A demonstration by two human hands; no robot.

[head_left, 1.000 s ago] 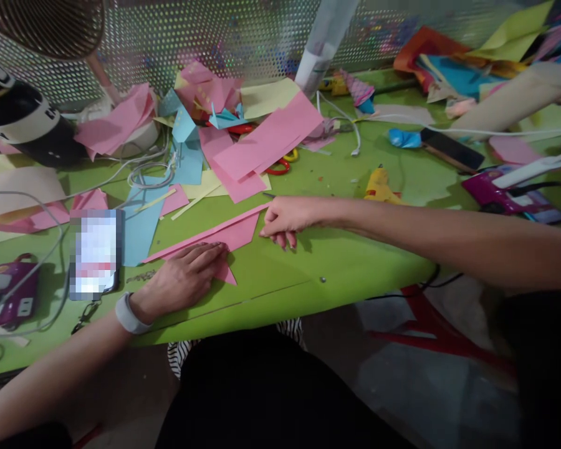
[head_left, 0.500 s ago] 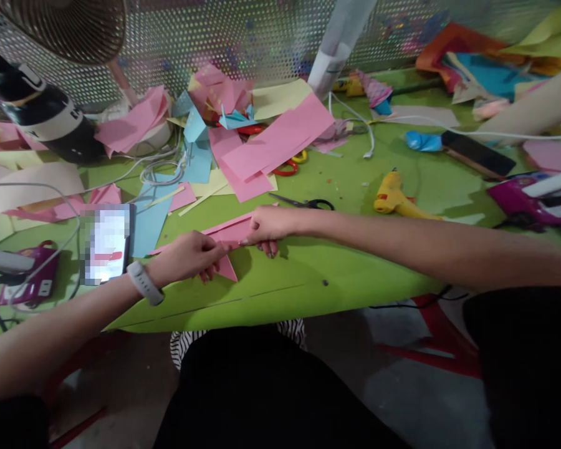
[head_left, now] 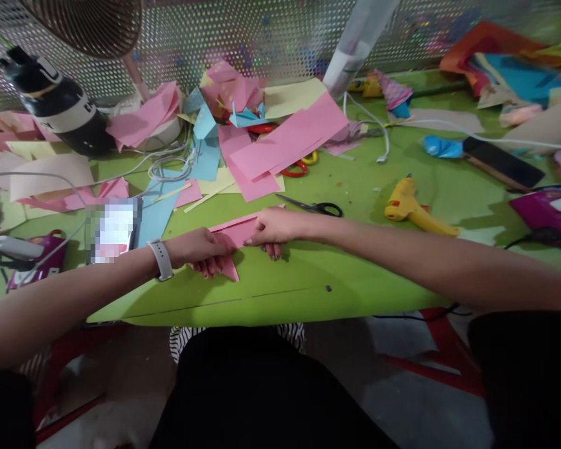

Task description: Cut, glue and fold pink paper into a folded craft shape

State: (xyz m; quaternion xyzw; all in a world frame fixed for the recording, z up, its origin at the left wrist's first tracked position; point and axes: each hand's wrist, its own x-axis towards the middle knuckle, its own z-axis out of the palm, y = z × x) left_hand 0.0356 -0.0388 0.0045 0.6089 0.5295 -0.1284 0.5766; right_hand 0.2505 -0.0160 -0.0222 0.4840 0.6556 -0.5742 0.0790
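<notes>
A folded pink paper lies near the front edge of the green table, with one pointed corner sticking out toward me. My left hand, a pale band on its wrist, is closed on the paper's left part. On the right part, my right hand grips the paper with fingers curled and thumb against it. A short stretch of pink shows between the two hands. Just beyond my right hand are black-handled scissors. The fingertips of my left hand partly hide the paper's lower fold.
A yellow glue gun lies to the right, and a lit phone to the left. Pink sheets, red-handled scissors and cables are behind. A dark bottle and a fan stand at the back left.
The camera view has shifted slightly. My left hand has closed further over the paper's left part, and its forearm now covers the phone's lower edge. My right hand keeps its grip.
</notes>
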